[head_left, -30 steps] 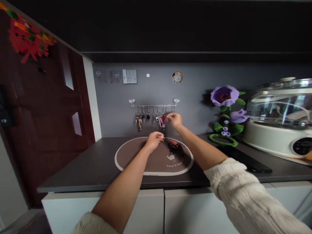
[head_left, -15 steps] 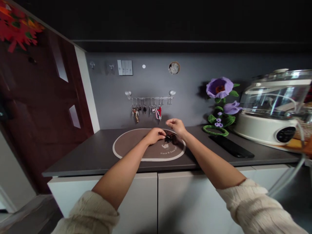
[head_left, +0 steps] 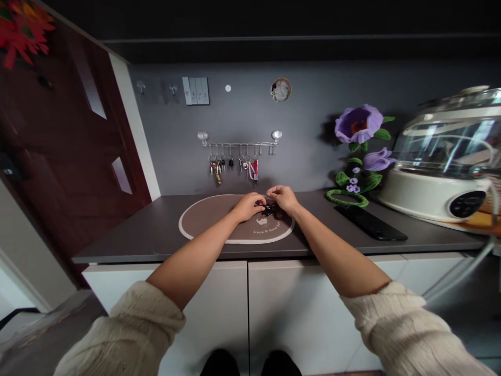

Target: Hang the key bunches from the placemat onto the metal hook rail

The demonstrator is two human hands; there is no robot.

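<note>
My left hand (head_left: 248, 207) and my right hand (head_left: 283, 199) meet above the brown oval placemat (head_left: 207, 224), which has a white rim. Between my fingers is a small dark bunch of keys (head_left: 269, 211), mostly hidden by both hands. Fingers of each hand are closed on it. Above them, several keys and key fobs (head_left: 233, 166) hang from a metal wall rail (head_left: 238, 144), apart from my hands.
The dark grey counter (head_left: 156, 230) holds a black phone (head_left: 370, 223) to the right of the mat. Beyond it stand a purple artificial flower (head_left: 358, 151) and a white cooker with a glass lid (head_left: 442, 167). White cabinets run below, and a dark red door (head_left: 66, 130) stands left.
My right hand has come down from the hanging keys to the dark bunch. My left hand has closed on that bunch too. The view has tilted lower.
</note>
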